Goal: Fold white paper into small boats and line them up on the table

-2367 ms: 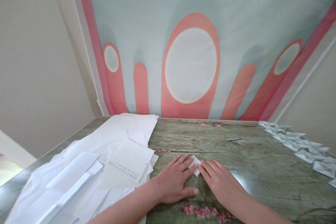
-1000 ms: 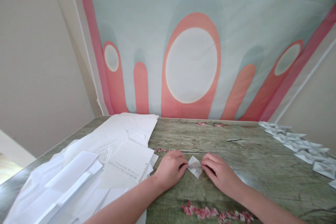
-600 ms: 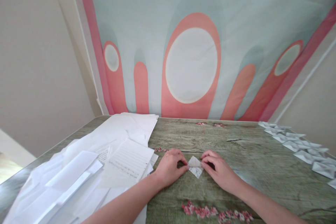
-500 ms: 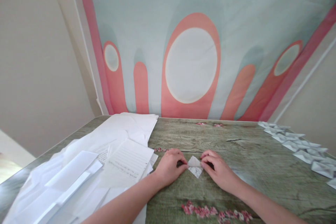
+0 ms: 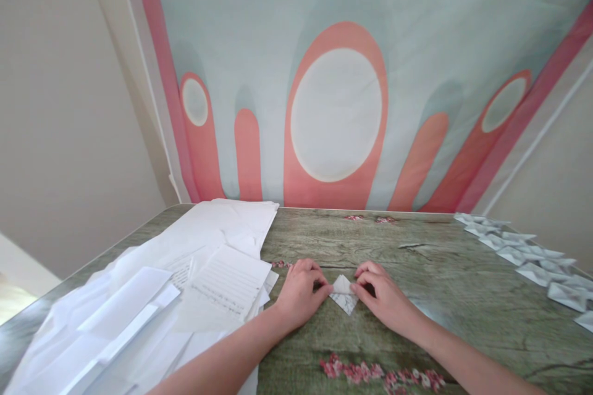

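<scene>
A small folded paper diamond (image 5: 343, 301) with faint writing lies between my two hands, low over the wooden-look tabletop. My left hand (image 5: 303, 293) pinches its left corner between thumb and fingertips. At the opposite corner, my right hand (image 5: 377, 290) grips the paper the same way, fingers curled. A crease runs across the diamond between the two pinches. The thumbs and fingertips cover both side corners.
A wide heap of white paper sheets (image 5: 231, 222) covers the table's left side, with a written sheet (image 5: 229, 281) on top. Several folded paper boats (image 5: 567, 296) stand in rows along the right edge. A patterned cloth (image 5: 417, 24) hangs behind the table (image 5: 296, 234).
Both hands have edged slightly inward on the paper, and its upper part looks a little more bent along the crease. The view has shifted very slightly.
</scene>
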{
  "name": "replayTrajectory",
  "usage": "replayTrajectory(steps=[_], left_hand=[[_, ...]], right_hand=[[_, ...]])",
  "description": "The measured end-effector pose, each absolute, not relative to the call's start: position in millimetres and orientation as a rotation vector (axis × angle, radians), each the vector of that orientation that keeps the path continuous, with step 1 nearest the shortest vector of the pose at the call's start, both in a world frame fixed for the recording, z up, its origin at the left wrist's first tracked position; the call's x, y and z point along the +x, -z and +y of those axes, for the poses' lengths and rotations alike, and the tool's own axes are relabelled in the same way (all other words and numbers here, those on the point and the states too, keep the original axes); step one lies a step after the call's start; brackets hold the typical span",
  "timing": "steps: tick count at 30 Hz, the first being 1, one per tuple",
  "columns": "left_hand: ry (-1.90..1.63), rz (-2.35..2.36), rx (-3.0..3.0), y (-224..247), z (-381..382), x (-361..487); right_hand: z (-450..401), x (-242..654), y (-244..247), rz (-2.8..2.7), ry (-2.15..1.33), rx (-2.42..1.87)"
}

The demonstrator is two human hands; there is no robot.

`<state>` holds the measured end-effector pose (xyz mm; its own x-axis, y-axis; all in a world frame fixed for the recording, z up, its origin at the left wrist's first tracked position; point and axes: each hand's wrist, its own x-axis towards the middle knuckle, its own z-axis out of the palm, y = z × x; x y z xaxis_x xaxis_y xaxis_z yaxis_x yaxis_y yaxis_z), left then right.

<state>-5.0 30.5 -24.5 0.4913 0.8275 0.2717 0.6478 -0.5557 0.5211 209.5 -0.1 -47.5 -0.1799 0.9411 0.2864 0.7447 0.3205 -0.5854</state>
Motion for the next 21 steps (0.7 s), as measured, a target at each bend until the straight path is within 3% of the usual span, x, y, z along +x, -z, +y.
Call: replayTrajectory(steps=[21], left_hand=[[-0.743, 1.357, 2.358, 31, 31, 0]], right_hand=[[4, 211, 36, -2.106, -0.372, -1.569]])
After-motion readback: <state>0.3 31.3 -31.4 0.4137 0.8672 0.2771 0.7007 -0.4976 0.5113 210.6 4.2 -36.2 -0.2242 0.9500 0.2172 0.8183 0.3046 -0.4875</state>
